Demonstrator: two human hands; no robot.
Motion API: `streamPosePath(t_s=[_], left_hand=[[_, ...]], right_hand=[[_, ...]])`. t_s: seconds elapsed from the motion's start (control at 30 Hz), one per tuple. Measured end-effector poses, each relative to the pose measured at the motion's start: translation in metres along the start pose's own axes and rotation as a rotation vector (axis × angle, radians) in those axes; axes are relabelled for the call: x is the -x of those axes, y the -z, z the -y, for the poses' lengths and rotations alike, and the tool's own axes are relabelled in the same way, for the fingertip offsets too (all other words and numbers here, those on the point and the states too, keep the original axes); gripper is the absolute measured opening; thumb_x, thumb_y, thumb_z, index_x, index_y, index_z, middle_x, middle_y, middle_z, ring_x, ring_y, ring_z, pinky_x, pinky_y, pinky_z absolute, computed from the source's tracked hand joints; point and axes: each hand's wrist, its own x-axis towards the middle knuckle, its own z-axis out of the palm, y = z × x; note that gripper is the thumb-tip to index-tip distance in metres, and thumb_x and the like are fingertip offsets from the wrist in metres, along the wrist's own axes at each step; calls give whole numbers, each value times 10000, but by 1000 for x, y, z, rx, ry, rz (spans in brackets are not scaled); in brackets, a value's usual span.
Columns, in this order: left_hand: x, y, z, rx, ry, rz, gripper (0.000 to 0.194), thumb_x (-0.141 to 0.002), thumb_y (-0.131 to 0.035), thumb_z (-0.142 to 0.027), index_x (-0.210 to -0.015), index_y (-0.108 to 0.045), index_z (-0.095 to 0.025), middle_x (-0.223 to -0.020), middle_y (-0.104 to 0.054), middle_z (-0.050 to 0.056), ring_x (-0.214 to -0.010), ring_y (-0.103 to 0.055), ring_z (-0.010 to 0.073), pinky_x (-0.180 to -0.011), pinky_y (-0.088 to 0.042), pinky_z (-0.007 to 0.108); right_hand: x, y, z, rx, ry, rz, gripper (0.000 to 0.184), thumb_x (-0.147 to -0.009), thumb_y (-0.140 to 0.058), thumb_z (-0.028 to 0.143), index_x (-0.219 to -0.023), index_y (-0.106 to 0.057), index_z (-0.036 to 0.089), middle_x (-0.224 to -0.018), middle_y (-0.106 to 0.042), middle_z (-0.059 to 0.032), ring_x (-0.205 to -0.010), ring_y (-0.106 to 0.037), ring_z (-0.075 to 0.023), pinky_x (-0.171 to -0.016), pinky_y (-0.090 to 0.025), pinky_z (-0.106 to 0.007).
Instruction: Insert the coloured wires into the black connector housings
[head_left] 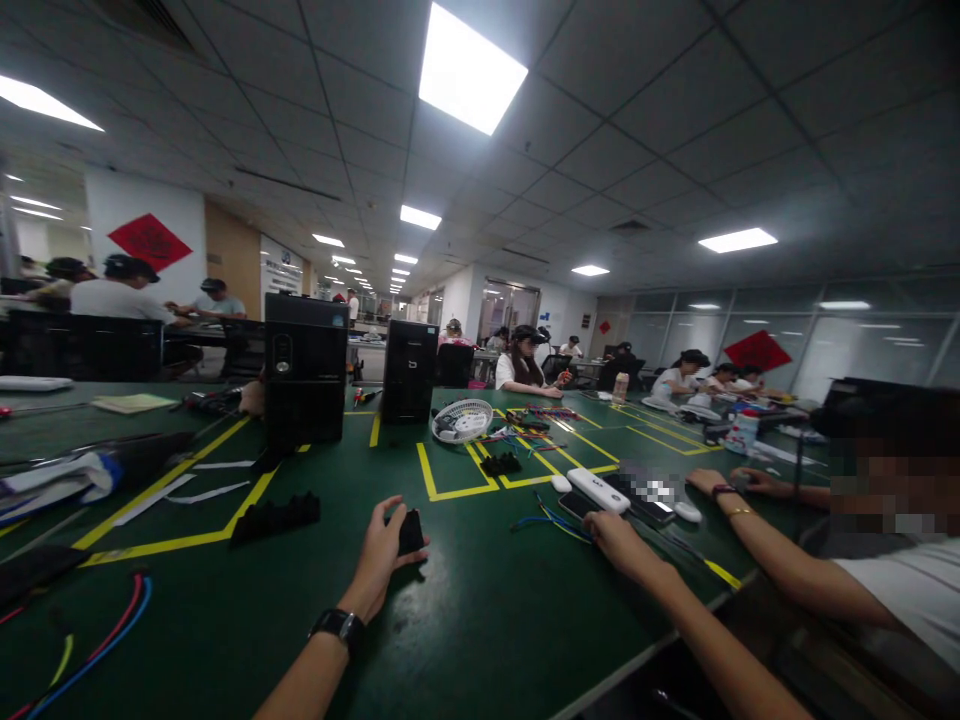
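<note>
My left hand [384, 550], with a dark watch on its wrist, holds a small black block [410, 533] between thumb and fingers just above the green table. To the right, my right hand [619, 543] is closed, its fingertips down at the end of a dark phone [576, 506] and a bundle of blue and yellow wires [551, 518]. What those fingers grip, if anything, is hidden. A white power bank [598, 490] lies just beyond. Left of my left hand sits a black ridged piece [279, 517], and a smaller black one [500, 464] is farther back.
Two black computer cases [305, 375] stand toward the back. Near them is a white basket [462, 421] with things in it. Loose wires [112, 640] lie at front left. A co-worker's hands [709, 483] rest close on my right. Yellow tape [165, 545] marks the green table [465, 640].
</note>
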Motion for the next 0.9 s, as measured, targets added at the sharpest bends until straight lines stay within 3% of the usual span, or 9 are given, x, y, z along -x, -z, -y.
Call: streamPosePath(t_s=[0.23,0.3,0.43,0.53,0.73,0.9], left_hand=[[0,-2,-3,48,25,-14,358,-839,-560,-346,-1154,-421,-249,-985,-587,80,-630,-665,198,-564,-575,442],[1,-4,-6,105,50,-23,325,-845,-556,-318,-1134,-434,-234,-974,-596,83,-633,-664,190,-567,-574,419],[1,-7,-10,252,100,-12,270,-868,-521,-283,-1116,-444,-211,-948,-616,94,-644,-665,186,-594,-566,402],[0,-6,-10,319,104,29,290,-879,-494,-301,-1146,-420,-215,-941,-626,104,-654,-669,199,-601,-559,406],[-1,-8,-12,416,46,87,354,-870,-496,-397,-1181,-408,-254,-919,-623,62,-679,-666,184,-645,-553,393],[-2,-7,-16,431,-78,45,376,-835,-540,-430,-1156,-448,-257,-946,-607,47,-699,-650,157,-644,-552,352]], right_hand=[[-10,26,1,-90,15,-179,370,-783,-406,124,-1079,-628,137,-919,-653,-108,-869,-593,-216,-788,-410,-309],[-11,37,14,-150,10,-205,365,-772,-389,132,-1052,-622,145,-869,-648,-87,-803,-599,-200,-748,-423,-292],[-15,47,61,-475,2,-180,334,-781,-339,154,-1040,-550,166,-593,-557,17,-529,-534,-137,-555,-411,-228],[-22,33,106,-679,74,-195,259,-791,-336,181,-986,-506,176,-535,-500,45,-475,-496,-123,-493,-391,-213],[-33,-28,188,-880,235,-103,137,-802,-357,210,-879,-470,198,-573,-480,52,-436,-472,-107,-428,-376,-202],[-32,-52,213,-807,293,-57,188,-854,-362,306,-850,-514,195,-563,-505,33,-459,-512,-130,-469,-406,-231]])
